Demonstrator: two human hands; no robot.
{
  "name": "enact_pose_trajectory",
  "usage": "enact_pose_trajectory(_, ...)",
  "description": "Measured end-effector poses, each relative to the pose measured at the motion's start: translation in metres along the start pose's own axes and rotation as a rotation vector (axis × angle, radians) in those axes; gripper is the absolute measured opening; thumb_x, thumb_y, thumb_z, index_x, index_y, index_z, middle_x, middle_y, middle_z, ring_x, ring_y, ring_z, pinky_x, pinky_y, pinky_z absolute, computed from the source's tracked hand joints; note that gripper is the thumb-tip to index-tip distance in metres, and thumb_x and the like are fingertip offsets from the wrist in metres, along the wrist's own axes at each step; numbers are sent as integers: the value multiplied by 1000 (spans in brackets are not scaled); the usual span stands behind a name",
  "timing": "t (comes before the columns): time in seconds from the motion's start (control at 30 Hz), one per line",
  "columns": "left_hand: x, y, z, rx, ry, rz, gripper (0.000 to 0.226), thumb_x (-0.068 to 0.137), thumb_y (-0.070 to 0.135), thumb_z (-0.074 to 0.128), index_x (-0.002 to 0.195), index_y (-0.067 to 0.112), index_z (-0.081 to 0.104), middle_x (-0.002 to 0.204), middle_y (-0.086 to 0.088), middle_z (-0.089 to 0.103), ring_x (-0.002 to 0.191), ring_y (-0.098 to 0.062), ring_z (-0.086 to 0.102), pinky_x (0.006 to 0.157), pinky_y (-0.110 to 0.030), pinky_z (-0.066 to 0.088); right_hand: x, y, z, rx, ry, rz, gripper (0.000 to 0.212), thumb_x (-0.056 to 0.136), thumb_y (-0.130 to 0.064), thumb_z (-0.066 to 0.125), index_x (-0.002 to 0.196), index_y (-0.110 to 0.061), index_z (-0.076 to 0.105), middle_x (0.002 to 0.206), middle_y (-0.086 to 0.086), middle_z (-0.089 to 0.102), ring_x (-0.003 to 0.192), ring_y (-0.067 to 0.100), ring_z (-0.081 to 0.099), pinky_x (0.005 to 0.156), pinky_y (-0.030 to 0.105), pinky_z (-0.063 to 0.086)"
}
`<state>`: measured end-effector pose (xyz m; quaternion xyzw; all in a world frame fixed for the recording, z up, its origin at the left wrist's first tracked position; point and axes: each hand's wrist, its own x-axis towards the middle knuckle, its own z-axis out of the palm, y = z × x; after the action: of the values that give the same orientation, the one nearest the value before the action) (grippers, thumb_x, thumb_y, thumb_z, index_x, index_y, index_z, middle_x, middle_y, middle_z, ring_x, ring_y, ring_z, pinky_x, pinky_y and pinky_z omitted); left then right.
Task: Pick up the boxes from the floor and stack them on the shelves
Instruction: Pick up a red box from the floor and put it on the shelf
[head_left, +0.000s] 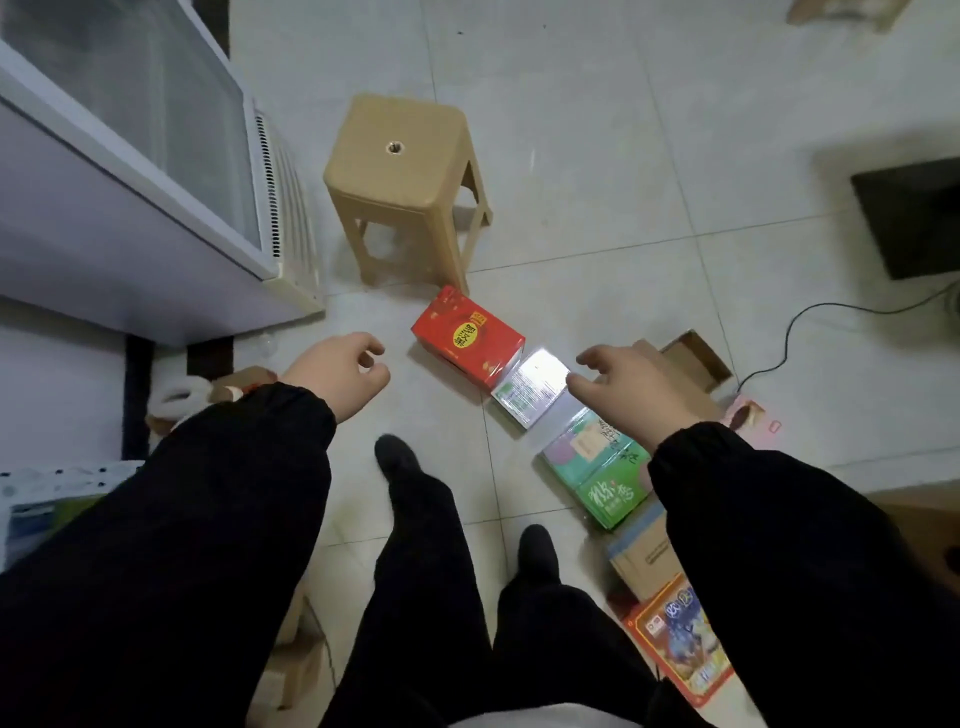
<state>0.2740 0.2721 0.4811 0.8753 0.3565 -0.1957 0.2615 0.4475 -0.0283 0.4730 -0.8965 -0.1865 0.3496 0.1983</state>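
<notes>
A row of boxes lies on the tiled floor. Farthest is a red box (467, 335) with a yellow label, then a shiny white box (532, 387), then a green box (597, 473). Nearer me lie a brown carton (644, 558) and a red-edged box (680, 642) with a blue picture. My left hand (340, 371) hovers left of the red box, fingers loosely curled, holding nothing. My right hand (631, 389) hovers beside the white box with spread fingers, also holding nothing. No shelves are in view.
A tan plastic stool (402, 171) stands just behind the red box. A white glass-topped freezer (130, 171) fills the left. An opened cardboard box (691, 364), a pink packet (753, 418), a black cable (810, 327) and a dark object (914, 218) lie at the right. My legs stand below.
</notes>
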Motion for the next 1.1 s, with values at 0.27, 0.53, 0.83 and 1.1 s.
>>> enact_pose_trajectory(0.27,165,-19,1,-65,-116,29,37,93,29,56,129,20,60,98,9,63,94,-22,62,84,-33,45,112,-42,39,81,-14,203,45,90,-46,60,127,-21,65,122,-1,67,109,18,63,91,34,52)
enact_pose_trajectory(0.53,333,-77,80,-66,-223,-32,49,91,35,59,138,20,54,120,1,63,104,-23,62,91,-38,48,265,-25,160,409,-46,479,36,92,-40,61,123,-21,64,108,-5,67,87,9,62,69,24,43)
enact_pose_trajectory(0.83,482,-167,259,-160,-281,-162,94,84,52,66,162,22,22,163,-9,34,146,-27,39,118,-45,35,425,96,328,643,10,656,62,74,-54,64,125,-18,60,114,1,66,107,22,64,98,48,54)
enact_pose_trajectory(1.1,531,-180,337,-332,-234,-193,60,85,49,60,138,23,55,119,6,61,107,-18,58,85,-29,41,468,138,405,997,-56,707,36,80,-34,70,103,-6,66,80,6,63,66,17,61,69,32,51)
